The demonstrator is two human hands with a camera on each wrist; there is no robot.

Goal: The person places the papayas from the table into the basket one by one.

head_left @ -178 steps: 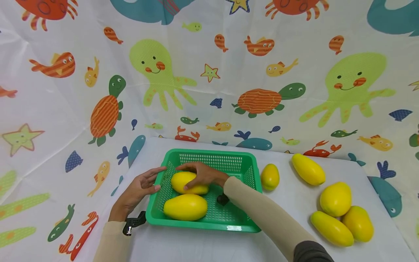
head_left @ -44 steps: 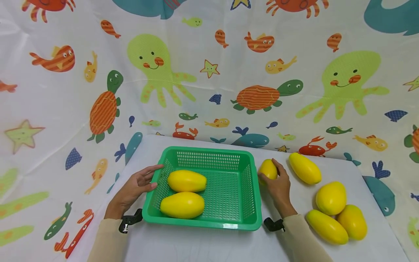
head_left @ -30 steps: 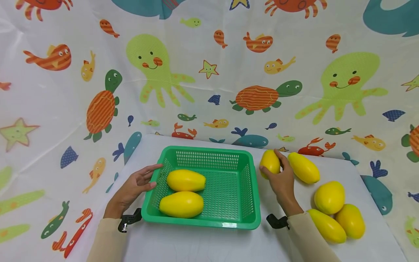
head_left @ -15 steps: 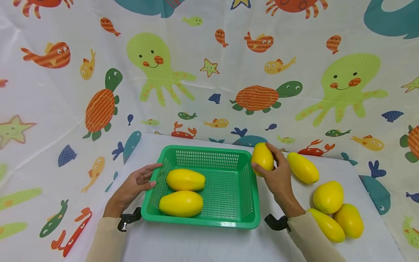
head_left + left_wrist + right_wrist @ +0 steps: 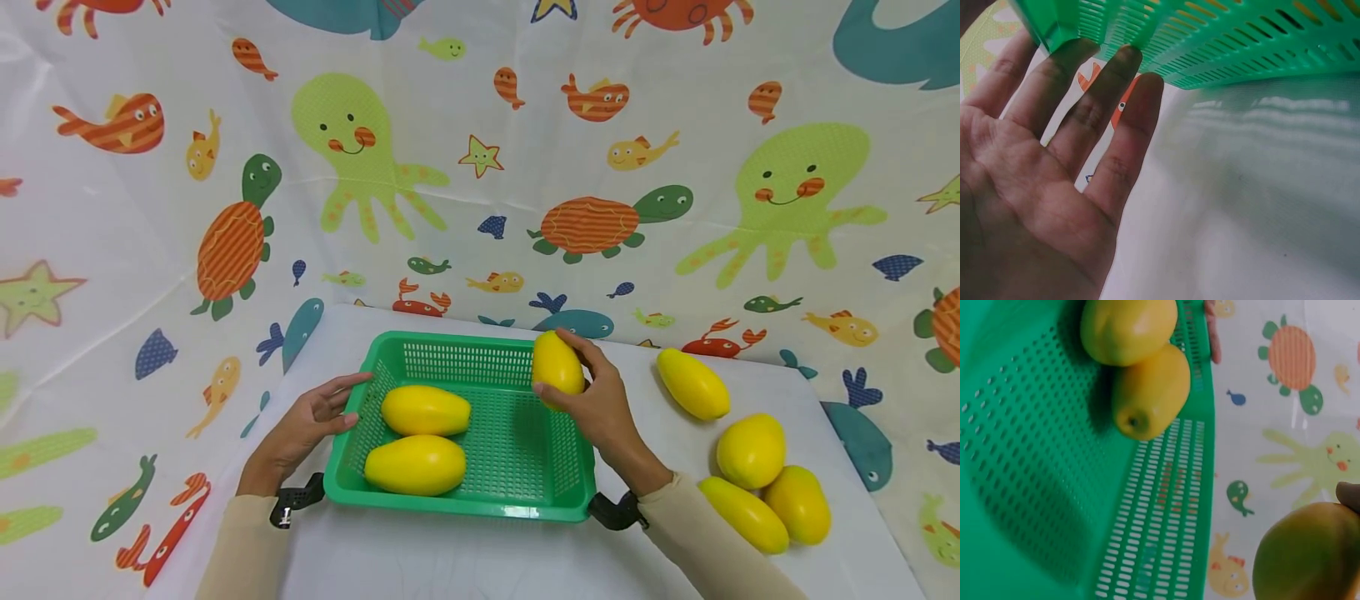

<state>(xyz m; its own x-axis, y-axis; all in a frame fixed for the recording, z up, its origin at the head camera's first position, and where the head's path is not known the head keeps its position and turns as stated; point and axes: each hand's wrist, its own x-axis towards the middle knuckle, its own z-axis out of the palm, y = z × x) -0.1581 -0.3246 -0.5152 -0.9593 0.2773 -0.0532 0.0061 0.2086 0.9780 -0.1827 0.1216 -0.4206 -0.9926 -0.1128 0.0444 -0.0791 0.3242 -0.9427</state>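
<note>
My right hand (image 5: pixel 600 400) grips a yellow papaya (image 5: pixel 557 370) between thumb and fingers, above the right rear part of a green plastic basket (image 5: pixel 457 506). In the right wrist view the held papaya (image 5: pixel 1307 556) shows at the lower right, apart from the basket wall. Two more papayas (image 5: pixel 425 411) (image 5: pixel 416 465) lie side by side in the basket's left half. My left hand (image 5: pixel 307 429) is at the basket's left side. In the left wrist view its extended fingers (image 5: pixel 1125 150) reach the perforated wall (image 5: pixel 1222 50), the fingertips touching or nearly touching it.
To the right on the white table (image 5: pixel 637 558) lie several loose papayas: one at the back (image 5: pixel 693 384) and a cluster (image 5: pixel 751 451) nearer the front. A sea-animal printed cloth (image 5: pixel 480 100) hangs behind and along the left.
The right hand left the basket's inside, took the papaya standing beside its right wall, lifted it and carried it left over the rim. The left hand stayed at the basket's left side.
</note>
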